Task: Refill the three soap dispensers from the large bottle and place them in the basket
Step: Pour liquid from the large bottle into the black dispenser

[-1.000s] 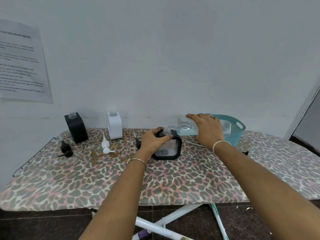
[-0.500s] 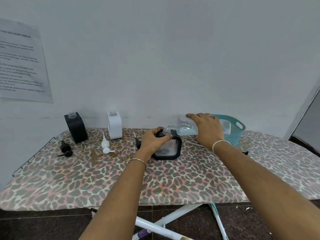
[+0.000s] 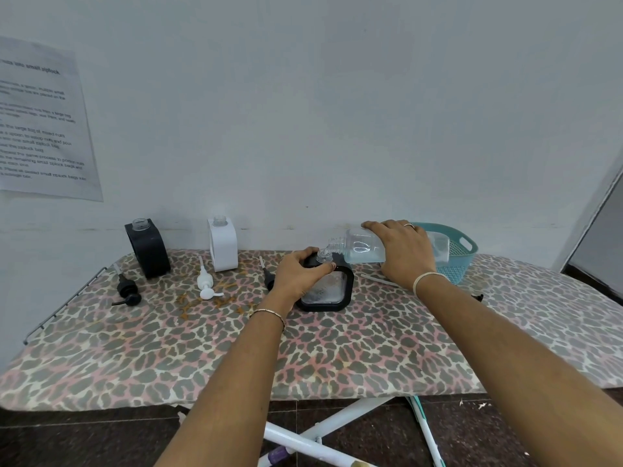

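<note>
Head view: your left hand (image 3: 300,274) holds black dispenser (image 3: 332,291) on bench (image 3: 337,348). Right hand (image 3: 404,254) grips big bottle (image 3: 362,249), tipped over dispenser neck. Pour slow, line up mouths, stop before spill. Basket (image 3: 462,254) behind.

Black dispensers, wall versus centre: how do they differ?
The wall dispenser stands untouched; the left hand grips the centre dispenser. The right hand tips the large bottle at the centre dispenser's neck, not the wall dispenser's. The centre dispenser shows a clear panel; the wall dispenser looks opaque. Both black, pumps off.
</note>
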Demonstrator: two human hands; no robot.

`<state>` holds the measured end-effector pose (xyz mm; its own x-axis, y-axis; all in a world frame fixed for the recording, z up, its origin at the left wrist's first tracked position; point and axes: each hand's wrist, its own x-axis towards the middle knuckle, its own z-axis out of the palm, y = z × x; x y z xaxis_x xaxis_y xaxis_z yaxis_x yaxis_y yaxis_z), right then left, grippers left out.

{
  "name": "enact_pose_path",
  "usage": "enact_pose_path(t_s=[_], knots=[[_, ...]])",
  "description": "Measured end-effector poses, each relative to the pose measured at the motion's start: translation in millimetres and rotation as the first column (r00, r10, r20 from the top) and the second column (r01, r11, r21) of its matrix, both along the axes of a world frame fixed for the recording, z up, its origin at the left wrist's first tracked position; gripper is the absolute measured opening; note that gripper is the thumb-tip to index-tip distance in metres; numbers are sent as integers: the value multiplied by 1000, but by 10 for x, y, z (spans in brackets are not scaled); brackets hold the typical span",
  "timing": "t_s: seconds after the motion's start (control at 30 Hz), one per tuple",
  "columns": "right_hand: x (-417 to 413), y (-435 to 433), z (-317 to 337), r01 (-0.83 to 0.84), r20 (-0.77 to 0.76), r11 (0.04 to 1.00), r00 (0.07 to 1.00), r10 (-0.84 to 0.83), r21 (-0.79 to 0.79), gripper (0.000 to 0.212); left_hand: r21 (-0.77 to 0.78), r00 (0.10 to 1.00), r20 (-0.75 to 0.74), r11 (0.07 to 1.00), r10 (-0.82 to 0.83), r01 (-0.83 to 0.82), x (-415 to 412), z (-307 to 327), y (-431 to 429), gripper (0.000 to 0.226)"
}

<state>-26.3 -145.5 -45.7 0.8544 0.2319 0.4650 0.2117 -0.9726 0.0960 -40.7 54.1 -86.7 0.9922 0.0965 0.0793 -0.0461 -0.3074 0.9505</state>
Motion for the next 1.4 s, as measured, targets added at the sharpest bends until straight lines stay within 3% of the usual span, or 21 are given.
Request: enact_pose_path(t_s=[1.4], knots=[[1, 12, 32, 7, -13, 1000, 1000, -7, -18, 73, 5, 1000, 6, 1000, -7, 7, -9, 11, 3, 59]])
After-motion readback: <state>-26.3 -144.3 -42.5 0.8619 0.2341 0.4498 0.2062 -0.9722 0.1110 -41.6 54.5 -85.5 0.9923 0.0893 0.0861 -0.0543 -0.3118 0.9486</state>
